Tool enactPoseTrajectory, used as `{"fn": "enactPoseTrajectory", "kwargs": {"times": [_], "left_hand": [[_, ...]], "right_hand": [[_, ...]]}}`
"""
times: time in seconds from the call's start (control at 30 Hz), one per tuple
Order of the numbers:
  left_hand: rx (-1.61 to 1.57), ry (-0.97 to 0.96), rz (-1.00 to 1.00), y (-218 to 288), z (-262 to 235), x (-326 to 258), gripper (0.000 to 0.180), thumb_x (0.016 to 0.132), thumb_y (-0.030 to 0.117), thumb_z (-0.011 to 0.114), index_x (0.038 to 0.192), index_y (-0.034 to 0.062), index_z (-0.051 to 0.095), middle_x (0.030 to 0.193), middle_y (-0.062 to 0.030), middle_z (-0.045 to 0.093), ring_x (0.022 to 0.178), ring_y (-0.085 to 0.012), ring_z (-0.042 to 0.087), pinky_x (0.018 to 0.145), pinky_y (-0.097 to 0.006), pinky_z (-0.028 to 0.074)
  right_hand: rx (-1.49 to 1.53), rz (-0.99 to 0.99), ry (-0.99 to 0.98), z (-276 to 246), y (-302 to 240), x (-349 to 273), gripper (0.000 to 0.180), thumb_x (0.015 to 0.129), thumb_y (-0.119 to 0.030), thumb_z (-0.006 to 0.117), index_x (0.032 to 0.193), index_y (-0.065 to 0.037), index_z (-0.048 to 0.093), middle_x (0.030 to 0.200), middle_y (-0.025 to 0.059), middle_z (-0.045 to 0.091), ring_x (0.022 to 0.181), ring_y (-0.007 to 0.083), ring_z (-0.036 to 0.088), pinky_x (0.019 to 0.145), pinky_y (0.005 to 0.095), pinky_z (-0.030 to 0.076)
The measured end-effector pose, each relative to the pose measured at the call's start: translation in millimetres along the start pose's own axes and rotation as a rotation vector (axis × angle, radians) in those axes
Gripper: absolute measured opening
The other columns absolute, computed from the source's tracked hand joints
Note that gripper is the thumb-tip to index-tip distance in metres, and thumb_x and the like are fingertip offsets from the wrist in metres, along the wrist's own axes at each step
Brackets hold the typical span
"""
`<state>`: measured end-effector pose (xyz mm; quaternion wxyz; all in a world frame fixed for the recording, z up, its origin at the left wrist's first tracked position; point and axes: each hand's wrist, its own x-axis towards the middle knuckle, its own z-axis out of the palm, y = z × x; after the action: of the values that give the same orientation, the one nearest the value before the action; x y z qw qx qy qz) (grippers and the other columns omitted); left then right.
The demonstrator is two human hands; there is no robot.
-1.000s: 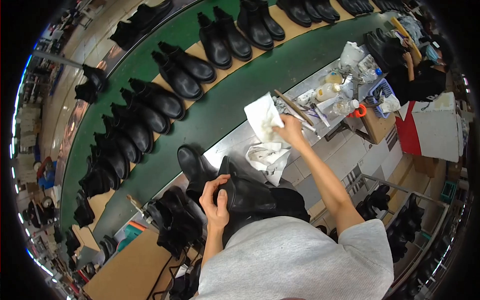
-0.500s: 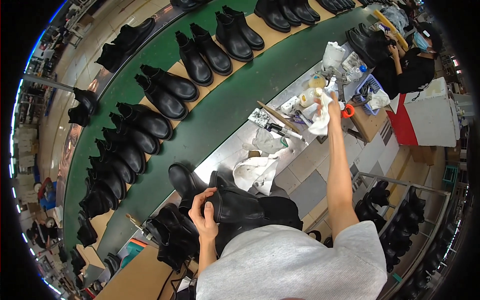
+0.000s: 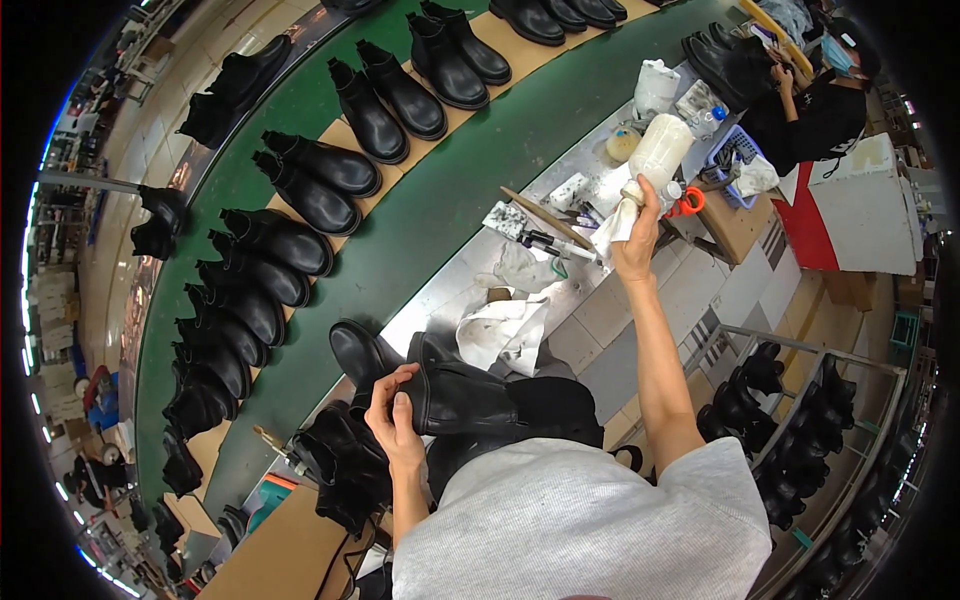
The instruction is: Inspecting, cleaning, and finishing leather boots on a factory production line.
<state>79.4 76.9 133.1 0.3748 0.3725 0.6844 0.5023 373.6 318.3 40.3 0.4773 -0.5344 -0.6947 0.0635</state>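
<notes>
My left hand (image 3: 393, 415) is wrapped round a black leather ankle boot (image 3: 465, 402) lying sideways over my lap. Its toe end is mostly hidden by my fingers. Out to the right, my right hand (image 3: 640, 235) grips a whitish plastic bottle (image 3: 663, 148) by its neck end. The bottle is tipped, base up, with its neck against a white cloth (image 3: 617, 222) held in the same hand. Another black boot (image 3: 358, 352) rests just beyond my left hand, near the bench edge. A stained white rag (image 3: 500, 335) lies past the boot on my lap.
Pairs of black boots (image 3: 290, 250) line the green conveyor belt (image 3: 440, 230). Markers (image 3: 555, 243), a wooden stick (image 3: 545, 217) and orange-handled scissors (image 3: 688, 202) lie on the metal bench. A blue basket (image 3: 735, 150) stands near a co-worker (image 3: 810, 125). A boot rack (image 3: 800, 420) stands right.
My right hand has picked up the bottle from the bench and tipped it against the cloth. My left hand still holds the boot. The boots on the belt have shifted slightly left in view.
</notes>
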Motion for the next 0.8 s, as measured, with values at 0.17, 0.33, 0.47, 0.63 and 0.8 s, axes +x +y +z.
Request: {"fn": "enactPoseTrajectory", "kwargs": {"times": [0.17,0.33,0.47,0.63,0.8], "left_hand": [[-0.003,0.013,0.031,-5,4,6,0.033,0.086,0.021,0.044,0.096,-0.0084,0.054,0.103,-0.019,0.062,0.093,-0.0192,0.057,0.09,-0.029,0.039],[0.022,0.13,0.082,5,-9,0,0.028,0.082,0.016,0.05,0.097,-0.0062,0.059,0.1,-0.0143,0.066,0.085,-0.0164,0.059,0.08,-0.028,0.045],[0.178,0.065,0.09,8,-7,-2,0.022,0.078,0.012,0.057,0.097,0.0038,0.065,0.092,-0.0145,0.064,0.085,-0.0295,0.061,0.077,-0.036,0.046],[0.215,0.02,0.126,-12,-12,-12,0.024,0.084,0.021,0.052,0.098,0.002,0.058,0.092,-0.013,0.063,0.086,-0.031,0.057,0.078,-0.038,0.043],[0.203,0.088,0.139,-12,-25,-21,0.024,0.085,0.021,0.052,0.099,0.0017,0.058,0.093,-0.0131,0.063,0.086,-0.0307,0.057,0.078,-0.038,0.043]], "right_hand": [[-0.069,-0.187,0.087,-1,-4,9,0.044,0.088,-0.001,0.05,0.129,-0.001,0.037,0.113,0.0184,0.052,0.098,0.0282,0.055,0.086,0.0354,0.044],[-0.033,-0.255,0.023,26,22,-11,0.042,0.089,-0.013,0.052,0.128,0.0,0.043,0.127,0.0183,0.048,0.12,0.0333,0.044,0.102,0.0404,0.032],[-0.162,0.112,-0.172,-13,54,-3,0.047,0.083,0.003,0.035,0.128,0.0,0.048,0.129,0.0191,0.05,0.123,0.0302,0.045,0.106,0.0374,0.03],[0.04,0.155,-0.01,-10,43,17,0.047,0.085,0.008,0.036,0.13,0.0,0.045,0.126,0.0204,0.052,0.12,0.0314,0.047,0.103,0.0373,0.033],[0.034,0.075,-0.164,-18,-25,15,0.086,0.076,-0.046,0.064,0.136,0.005,0.031,0.144,0.0318,0.015,0.131,0.0482,0.021,0.108,0.0481,0.024]]}}
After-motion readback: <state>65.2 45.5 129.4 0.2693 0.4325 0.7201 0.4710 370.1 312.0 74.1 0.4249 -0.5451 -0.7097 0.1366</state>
